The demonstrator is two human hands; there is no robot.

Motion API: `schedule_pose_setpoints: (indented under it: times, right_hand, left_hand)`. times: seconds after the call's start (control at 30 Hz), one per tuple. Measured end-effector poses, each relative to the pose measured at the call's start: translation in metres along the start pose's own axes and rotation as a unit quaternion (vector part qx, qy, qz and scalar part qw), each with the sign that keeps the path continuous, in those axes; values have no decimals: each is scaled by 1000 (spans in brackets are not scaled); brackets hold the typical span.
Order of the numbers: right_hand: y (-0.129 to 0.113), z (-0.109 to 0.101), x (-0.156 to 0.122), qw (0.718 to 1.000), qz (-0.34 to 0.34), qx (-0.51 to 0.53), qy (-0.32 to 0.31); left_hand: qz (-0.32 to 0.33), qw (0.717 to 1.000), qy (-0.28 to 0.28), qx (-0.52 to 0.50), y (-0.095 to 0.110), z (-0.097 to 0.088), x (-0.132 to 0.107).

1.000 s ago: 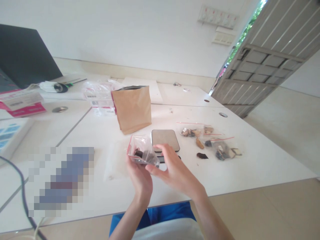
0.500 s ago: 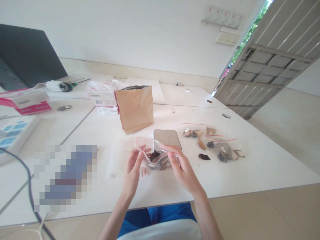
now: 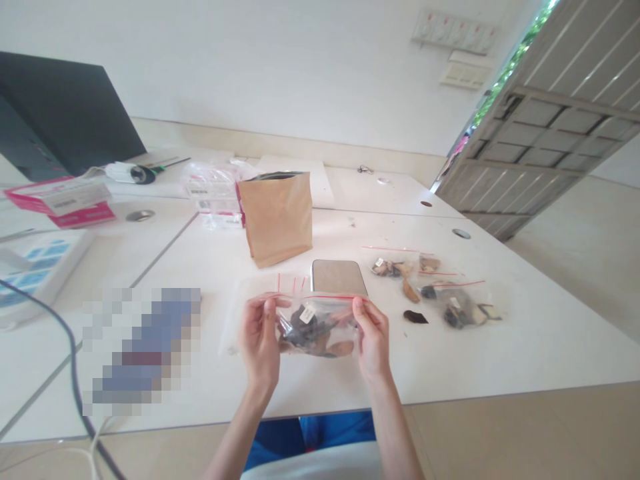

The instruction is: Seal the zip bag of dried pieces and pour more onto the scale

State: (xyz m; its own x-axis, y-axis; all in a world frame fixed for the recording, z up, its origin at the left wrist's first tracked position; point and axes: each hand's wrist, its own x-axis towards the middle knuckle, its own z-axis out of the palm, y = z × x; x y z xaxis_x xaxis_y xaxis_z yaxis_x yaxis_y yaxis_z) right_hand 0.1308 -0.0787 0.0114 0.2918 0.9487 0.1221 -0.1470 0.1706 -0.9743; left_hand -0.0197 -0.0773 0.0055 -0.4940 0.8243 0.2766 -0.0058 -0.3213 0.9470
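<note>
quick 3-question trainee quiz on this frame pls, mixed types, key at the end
1. True or false: the left hand and right hand each pinch a top corner of the clear zip bag.
2. What stands behind the flat grey scale? A) brown paper pouch B) glass jar C) kettle
3. Fill in: the zip bag's seal strip is ___ in colour.

Key: 1 true; 2 A, the brown paper pouch; 3 red.

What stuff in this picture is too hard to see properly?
1. Dark and tan pieces in the small clear zip bag with a red strip, head view: too small to identify; left hand and right hand cover its ends.
2. Pixelated blue patch: blurred out.
3. Brown paper pouch: contents hidden by its walls.
4. Black laptop lid: cut off by the left edge.
</note>
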Motion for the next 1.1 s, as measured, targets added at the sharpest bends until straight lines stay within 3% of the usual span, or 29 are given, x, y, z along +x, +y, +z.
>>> schedule_pose_setpoints:
  times: [0.23,0.33,0.57,0.7,0.8,1.0,1.1]
  right_hand:
    - [-3,-15,4,996,22,-47,-74]
    - [-1,-20,5,995,29,-58,-70]
    - [3,-21,4,990,36,-89,-103]
    - [9,-19,4,991,75,-19,-112]
    - [11,-18,4,991,86,25,-99]
    - [9,-8,-2,995,62,80,-10]
    - [9,-4,-4,996,50,78,19]
  left_hand:
    - [19,996,-40,82,-7,-9,4]
    - [-2,994,-57,89,-7,-12,6]
    - [-15,997,-19,69,-4,-11,1]
    - [-15,999,0,47,-4,-11,0]
    - [-16,999,17,35,-6,-9,-1]
    - [32,996,33,71,-8,-5,-4]
    - [15,998,28,60,-9,-5,-3]
